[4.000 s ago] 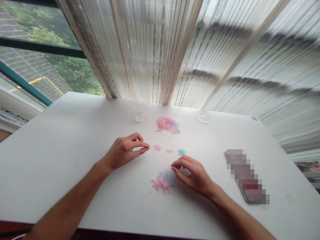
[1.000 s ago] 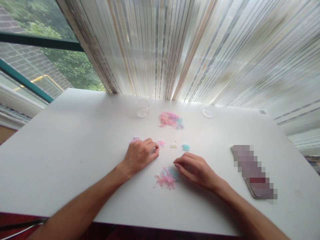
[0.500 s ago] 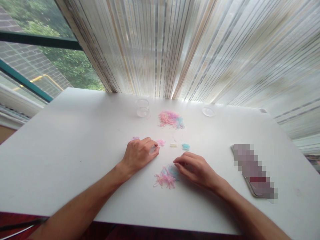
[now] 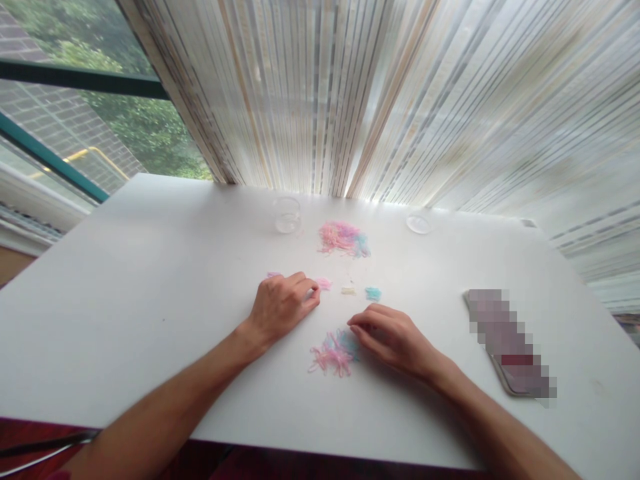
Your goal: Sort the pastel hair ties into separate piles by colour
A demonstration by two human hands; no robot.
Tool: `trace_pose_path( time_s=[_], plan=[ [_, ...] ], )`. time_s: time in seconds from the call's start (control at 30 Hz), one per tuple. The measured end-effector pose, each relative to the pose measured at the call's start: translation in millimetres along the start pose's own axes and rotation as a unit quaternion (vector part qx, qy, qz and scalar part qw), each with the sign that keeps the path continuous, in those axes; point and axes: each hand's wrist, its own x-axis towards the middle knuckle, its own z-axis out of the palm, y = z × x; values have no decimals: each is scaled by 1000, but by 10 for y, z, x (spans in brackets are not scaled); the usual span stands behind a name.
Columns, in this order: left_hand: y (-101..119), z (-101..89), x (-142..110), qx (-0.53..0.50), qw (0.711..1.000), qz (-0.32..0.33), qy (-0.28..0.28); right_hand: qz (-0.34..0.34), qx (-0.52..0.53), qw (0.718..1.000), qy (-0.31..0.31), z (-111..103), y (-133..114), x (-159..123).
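Note:
My left hand (image 4: pixel 284 303) rests on the white table with its fingers curled and thumb and forefinger pinched together, just left of a small pink cluster of loop bands (image 4: pixel 324 284). Whatever those fingertips may hold is too small to make out. Behind its knuckles a purple cluster (image 4: pixel 273 275) is partly hidden. My right hand (image 4: pixel 395 337) has thumb and forefinger tips brought together beside a mixed pile of pink and blue bands (image 4: pixel 334 353); I cannot see anything between them. A pale yellow cluster (image 4: pixel 349 291) and a turquoise cluster (image 4: pixel 373 293) lie beyond the right hand.
A larger pile of mixed bands (image 4: pixel 343 239) lies farther back on the table (image 4: pixel 200 233). Left of it stands a clear round container (image 4: pixel 287 217), and to its right lies a clear lid (image 4: pixel 418 224). A phone-like object, blurred out (image 4: pixel 510 347), is at the right. Curtains (image 4: pixel 310 100) hang behind.
The left thumb and forefinger have drawn slightly closer together. The right hand looks almost still, and the whole view has shifted a little.

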Motion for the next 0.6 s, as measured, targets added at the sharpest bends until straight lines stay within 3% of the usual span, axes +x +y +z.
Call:
trace_pose_path(
  time_s=[0.6],
  plan=[
    [12, -22, 1, 33, 999, 1, -6, 1, 3, 1000, 1, 0, 7, -3]
  ],
)
